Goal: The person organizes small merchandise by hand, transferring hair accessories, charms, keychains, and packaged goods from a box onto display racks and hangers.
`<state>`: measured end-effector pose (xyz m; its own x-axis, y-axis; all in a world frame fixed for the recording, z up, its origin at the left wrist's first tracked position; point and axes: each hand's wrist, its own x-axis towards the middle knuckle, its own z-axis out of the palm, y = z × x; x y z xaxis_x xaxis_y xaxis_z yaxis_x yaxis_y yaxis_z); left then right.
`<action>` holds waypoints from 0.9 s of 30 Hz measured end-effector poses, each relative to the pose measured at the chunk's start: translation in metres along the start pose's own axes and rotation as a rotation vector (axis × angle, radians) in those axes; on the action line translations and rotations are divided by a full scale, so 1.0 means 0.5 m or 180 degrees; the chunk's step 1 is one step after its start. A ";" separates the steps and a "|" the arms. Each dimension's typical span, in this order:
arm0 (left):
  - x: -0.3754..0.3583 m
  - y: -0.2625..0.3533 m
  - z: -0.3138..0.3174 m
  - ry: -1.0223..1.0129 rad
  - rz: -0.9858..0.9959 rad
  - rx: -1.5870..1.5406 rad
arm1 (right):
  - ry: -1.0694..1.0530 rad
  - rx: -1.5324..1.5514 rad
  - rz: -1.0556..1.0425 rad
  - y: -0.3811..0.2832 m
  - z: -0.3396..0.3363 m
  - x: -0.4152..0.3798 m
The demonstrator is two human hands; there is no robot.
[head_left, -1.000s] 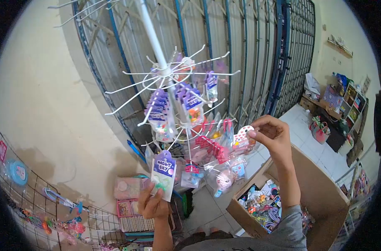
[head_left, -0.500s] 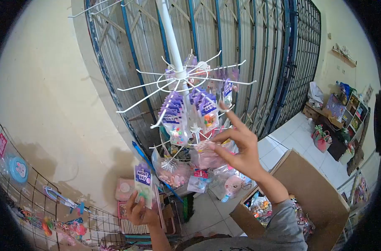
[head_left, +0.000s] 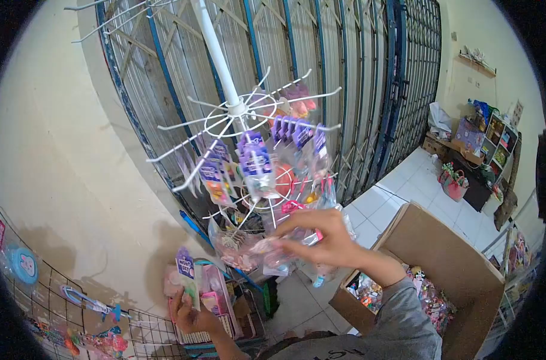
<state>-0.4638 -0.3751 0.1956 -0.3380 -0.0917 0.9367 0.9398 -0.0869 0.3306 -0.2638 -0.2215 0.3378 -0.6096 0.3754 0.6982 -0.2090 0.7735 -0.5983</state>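
Note:
My left hand (head_left: 195,317) is closed on a small clear packet (head_left: 190,290) with a purple header card and something pale green inside, low in front of the wall. My right hand (head_left: 321,237) reaches to the lower tier of a white rotating display rack (head_left: 237,108). Its thumb and index finger come together beside the hanging bags; what lies between the fingertips is blurred. Just above it hang purple-topped packets (head_left: 256,159) on the upper hooks. A bag of pinkish items (head_left: 231,246) hangs left of the fingertips.
An open cardboard box (head_left: 447,264) filled with small packets stands at right. A pink basket (head_left: 216,288) sits below the rack. The wire grid (head_left: 51,288) holds goods at left. Behind the rack is a folding metal gate (head_left: 357,90); a flower basket (head_left: 454,186) rests on the tiles.
The rack has turned, so its packets sit in different places. My right hand has moved down and left, its raised index finger lowered. My left hand still holds the packet, slightly lower.

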 end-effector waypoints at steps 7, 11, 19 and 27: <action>0.084 0.051 0.070 0.0781 -0.1364 -0.1112 | 0.1176 0.0280 0.0422 0.031 -0.057 0.037; 0.197 0.052 0.169 0.0772 -0.2087 -0.1822 | 0.0974 0.0269 0.0197 0.039 -0.004 0.077; 0.282 0.016 0.229 0.0250 -0.1979 -0.3653 | 0.0646 0.0369 -0.0232 0.002 0.099 0.130; 0.285 -0.002 0.235 0.0204 -0.2493 -0.4269 | 0.0891 -0.0614 -0.0580 -0.001 0.198 0.213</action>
<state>-0.5072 -0.2714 0.3425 -0.7396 0.3615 0.5677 -0.1866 -0.9206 0.3431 -0.4044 -0.2323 0.3734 -0.3378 0.3272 0.8825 -0.1308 0.9122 -0.3883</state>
